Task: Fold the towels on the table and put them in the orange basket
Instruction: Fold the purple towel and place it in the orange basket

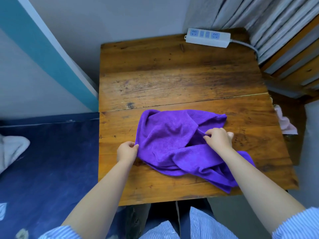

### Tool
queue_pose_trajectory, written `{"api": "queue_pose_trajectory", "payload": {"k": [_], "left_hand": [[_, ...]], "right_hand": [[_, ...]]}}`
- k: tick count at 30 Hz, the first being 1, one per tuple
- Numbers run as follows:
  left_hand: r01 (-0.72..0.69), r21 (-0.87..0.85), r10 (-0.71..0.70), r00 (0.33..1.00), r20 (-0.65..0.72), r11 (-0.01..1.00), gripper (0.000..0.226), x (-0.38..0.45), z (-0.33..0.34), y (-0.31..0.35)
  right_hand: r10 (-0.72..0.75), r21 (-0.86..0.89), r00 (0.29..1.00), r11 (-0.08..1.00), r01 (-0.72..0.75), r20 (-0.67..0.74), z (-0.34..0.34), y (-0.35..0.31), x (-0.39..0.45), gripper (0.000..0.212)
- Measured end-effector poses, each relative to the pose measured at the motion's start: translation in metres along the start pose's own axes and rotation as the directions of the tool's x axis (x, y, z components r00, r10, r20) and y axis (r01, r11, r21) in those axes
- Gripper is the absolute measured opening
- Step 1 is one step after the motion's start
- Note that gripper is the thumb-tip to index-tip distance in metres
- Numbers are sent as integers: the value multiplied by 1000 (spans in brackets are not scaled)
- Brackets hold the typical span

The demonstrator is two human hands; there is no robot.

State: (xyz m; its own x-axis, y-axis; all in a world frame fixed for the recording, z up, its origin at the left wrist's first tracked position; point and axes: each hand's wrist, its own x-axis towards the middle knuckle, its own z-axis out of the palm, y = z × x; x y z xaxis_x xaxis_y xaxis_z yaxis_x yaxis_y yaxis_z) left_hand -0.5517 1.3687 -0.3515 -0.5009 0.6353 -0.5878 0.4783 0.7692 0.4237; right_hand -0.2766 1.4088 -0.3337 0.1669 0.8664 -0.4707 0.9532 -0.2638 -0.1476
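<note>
Towel: a purple towel (174,144) is lying rumpled on the near half of the wooden table (172,75).
Left hand: the left hand (126,152) is pinching the towel's left edge.
Right hand: the right hand (218,137) is gripping a fold near the towel's right side.
Far edge: a power strip (208,37) is sitting there.

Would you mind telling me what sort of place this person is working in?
Probably a bedroom or dorm room: a worn wooden table stands beside a bed with a dark blue sheet, with grey curtains behind and a power strip on the table.

Fuzzy matt cloth towel (172,135), worn glossy wooden table (172,75)
</note>
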Motion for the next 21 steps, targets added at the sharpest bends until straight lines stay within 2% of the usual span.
{"api": "queue_pose_trajectory", "payload": {"k": [1,2,4,5,6,9,11,17,18,19,21], "left_hand": [[-8,-53,8,1000,11,999,21,0,-3,2],[-8,-133,12,999,33,991,19,0,-9,5],[23,-303,14,993,117,953,12,-2,-21,13],[56,-364,7,986,168,930,9,-3,-29,19],[78,-408,9,978,208,910,14,-4,-38,24],[83,-540,65,966,250,838,23,-8,-65,51],[50,-618,103,973,209,785,25,-10,-84,77],[-146,-752,221,975,0,642,29,-17,-134,173],[-201,-755,249,967,-51,625,29,-18,-147,192],[-248,-748,277,957,-89,616,26,-19,-154,205],[-369,-726,335,921,-200,580,13,-22,-177,234]], "right_hand": [[3,90,1000,996,-5,21,-6,3,-4,16],[-3,252,998,968,-15,68,-15,6,-8,12],[-37,617,982,782,-88,187,-40,10,-19,11],[-44,715,982,691,-104,184,-55,12,-23,9],[-37,760,988,644,-90,148,-69,14,-25,7],[12,799,999,601,29,-46,-118,11,-26,22],[77,802,979,587,110,-191,-150,2,-23,23],[155,795,897,541,274,-415,-226,-51,15,7],[155,794,884,526,305,-442,-242,-62,23,21],[154,793,877,518,320,-455,-250,-70,28,26],[171,786,845,493,372,-507,-275,-88,36,19]]}}
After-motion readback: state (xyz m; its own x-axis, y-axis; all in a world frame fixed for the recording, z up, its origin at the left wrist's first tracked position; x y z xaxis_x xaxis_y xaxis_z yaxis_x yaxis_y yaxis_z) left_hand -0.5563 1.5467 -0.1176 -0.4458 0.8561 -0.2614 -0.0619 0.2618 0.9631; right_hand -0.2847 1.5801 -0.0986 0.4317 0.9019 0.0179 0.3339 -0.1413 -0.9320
